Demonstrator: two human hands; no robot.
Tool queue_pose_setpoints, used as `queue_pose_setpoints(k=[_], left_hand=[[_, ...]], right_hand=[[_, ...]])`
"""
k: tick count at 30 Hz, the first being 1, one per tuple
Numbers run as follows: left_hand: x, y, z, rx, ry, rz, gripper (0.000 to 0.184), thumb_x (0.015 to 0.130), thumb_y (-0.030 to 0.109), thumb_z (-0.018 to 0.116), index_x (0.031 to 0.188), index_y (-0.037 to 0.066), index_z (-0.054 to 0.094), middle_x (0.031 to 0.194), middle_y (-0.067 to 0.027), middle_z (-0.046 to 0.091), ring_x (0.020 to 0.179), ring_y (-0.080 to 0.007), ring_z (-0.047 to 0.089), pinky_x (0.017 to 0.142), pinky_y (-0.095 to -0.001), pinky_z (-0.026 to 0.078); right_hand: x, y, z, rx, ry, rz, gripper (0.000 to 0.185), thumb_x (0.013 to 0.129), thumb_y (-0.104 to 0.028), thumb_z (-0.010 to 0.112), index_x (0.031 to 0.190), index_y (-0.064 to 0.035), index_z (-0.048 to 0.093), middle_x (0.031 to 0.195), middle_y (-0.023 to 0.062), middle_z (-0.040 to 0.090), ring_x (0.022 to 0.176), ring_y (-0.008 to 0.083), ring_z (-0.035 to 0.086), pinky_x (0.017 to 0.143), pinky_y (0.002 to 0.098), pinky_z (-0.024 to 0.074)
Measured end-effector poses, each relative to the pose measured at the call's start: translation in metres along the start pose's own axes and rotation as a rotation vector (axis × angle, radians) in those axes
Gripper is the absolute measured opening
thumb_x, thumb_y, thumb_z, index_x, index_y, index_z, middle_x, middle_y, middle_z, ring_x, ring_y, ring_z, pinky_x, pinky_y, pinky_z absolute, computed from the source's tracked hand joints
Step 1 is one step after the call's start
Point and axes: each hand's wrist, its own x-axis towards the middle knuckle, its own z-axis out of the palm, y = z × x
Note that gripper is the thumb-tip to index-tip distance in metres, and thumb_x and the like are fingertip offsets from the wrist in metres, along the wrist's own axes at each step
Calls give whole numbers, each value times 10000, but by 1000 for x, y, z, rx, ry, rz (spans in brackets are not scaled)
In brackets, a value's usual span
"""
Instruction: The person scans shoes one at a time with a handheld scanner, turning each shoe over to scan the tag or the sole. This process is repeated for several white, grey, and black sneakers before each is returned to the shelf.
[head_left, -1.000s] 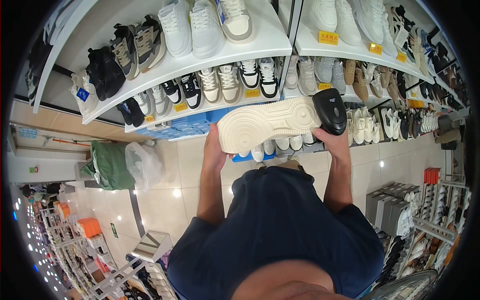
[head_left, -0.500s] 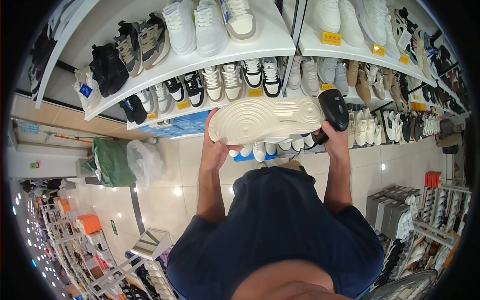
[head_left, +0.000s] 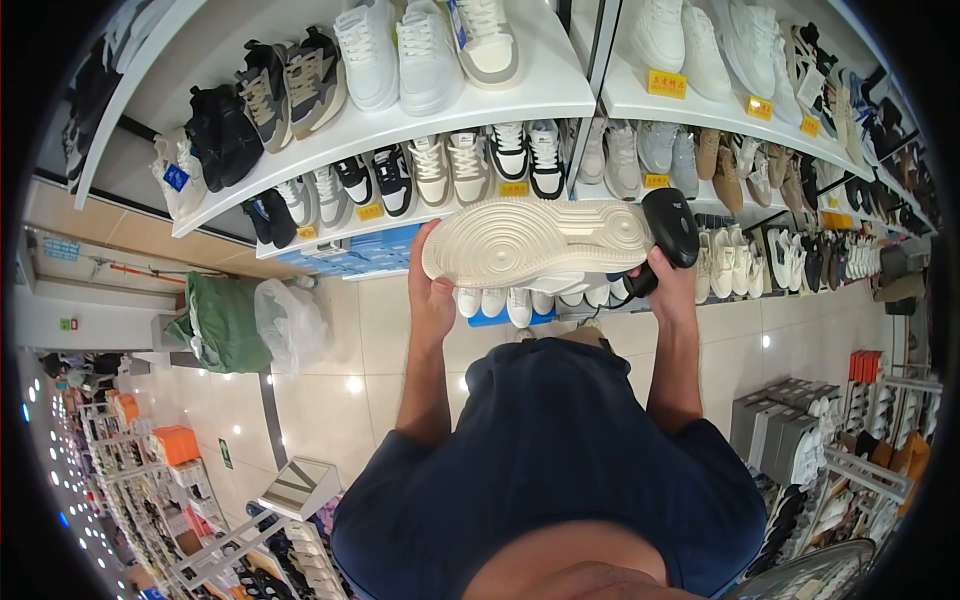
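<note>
A sneaker (head_left: 535,243) is held sideways before me, its cream, ring-patterned sole facing me. My left hand (head_left: 430,300) is closed around its left end, the thumb at the lower edge of the sole. At the other end, my right hand (head_left: 672,288) is wrapped round the handle of a black barcode scanner (head_left: 669,228). The scanner's head stands against the right end of the sole. Some right-hand fingers are behind the shoe, so whether they also grip it is hidden. Most of the shoe's upper is out of sight.
White shelves (head_left: 530,98) with rows of sneakers and yellow price tags (head_left: 667,84) curve across ahead. Blue boxes (head_left: 365,250) sit below them. On the floor at left are a green sack (head_left: 225,325) and a clear plastic bag (head_left: 290,325). Grey shoeboxes (head_left: 765,430) are stacked at right.
The shoe and scanner sit very slightly lower in view. My left fingers have shifted a little on the shoe's end. Otherwise the hold looks the same.
</note>
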Motion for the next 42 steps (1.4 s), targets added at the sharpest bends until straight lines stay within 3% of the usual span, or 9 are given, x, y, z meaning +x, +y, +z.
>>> queue_pose_setpoints(k=[11, 16, 20, 22, 24, 27, 32, 39, 42], left_hand=[[0, -5, -5, -43, 19, -8, 931, 918, 723, 404, 1440, -44, 325, 1384, -151, 467, 1292, -229, 488, 1081, -376, 396], [-1, -17, -12, -128, 153, -110, 672, 995, 570, 439, 1235, -51, 529, 1122, -119, 611, 1044, -193, 580, 926, -312, 452], [-1, -25, -27, -28, 139, -82, 606, 996, 516, 462, 1219, -41, 545, 1096, -113, 609, 1039, -192, 572, 915, -314, 453], [-1, -21, -31, 58, 60, -104, 639, 937, 549, 572, 1226, -21, 561, 1151, -136, 621, 1077, -204, 571, 931, -324, 451], [4, -7, -23, 76, 26, -5, 645, 863, 507, 680, 1233, -9, 570, 1211, -151, 615, 1125, -217, 562, 957, -328, 446], [4, -1, -22, 30, -68, 61, 751, 705, 410, 857, 1272, 8, 572, 1300, -170, 605, 1189, -235, 559, 999, -334, 439], [0, 14, -32, -22, -316, -190, 897, 589, 242, 950, 1354, 9, 542, 1293, -159, 634, 1177, -217, 590, 1013, -333, 447], [-4, -18, -33, 62, -443, -328, 628, 777, 184, 786, 1332, -4, 561, 1170, -121, 675, 1037, -194, 643, 917, -321, 504], [-14, -34, -20, -309, -329, -451, 572, 866, 250, 687, 1353, -4, 525, 1134, -109, 674, 960, -217, 678, 814, -330, 553]], right_hand=[[-1, 3, 3, -14, -18, 32, 339, 873, -61, 699, 1178, 19, 574, 846, 63, 622, 706, 165, 617, 654, 306, 510], [-4, 0, 6, -90, -32, 54, 301, 854, -53, 706, 1130, 8, 603, 842, 63, 626, 709, 151, 618, 653, 293, 509], [-2, -4, 17, -144, -58, 20, 378, 859, -81, 701, 1214, 4, 601, 955, 63, 655, 746, 122, 614, 653, 272, 504], [1, -4, 18, -146, -65, 3, 420, 865, -100, 701, 1257, 3, 591, 1014, 64, 665, 767, 114, 613, 653, 265, 502], [6, -1, 13, -189, -118, -15, 578, 895, -202, 710, 1401, -20, 498, 1323, 121, 611, 1051, 163, 621, 890, 317, 515], [11, -4, 16, -186, -34, 8, 489, 883, -226, 720, 1303, -18, 581, 1158, 60, 662, 906, 101, 598, 741, 268, 483], [21, -6, 7, -230, -4, 56, 477, 889, -256, 723, 1286, -25, 593, 1164, 63, 663, 969, 114, 596, 816, 276, 472], [26, -15, 17, -113, 69, 58, 491, 915, -186, 694, 1348, -18, 536, 1251, 92, 630, 1090, 165, 604, 924, 308, 485], [29, -12, 13, 7, -34, 43, 499, 938, -175, 653, 1377, 3, 495, 1281, 152, 615, 846, 156, 635, 761, 286, 515]])
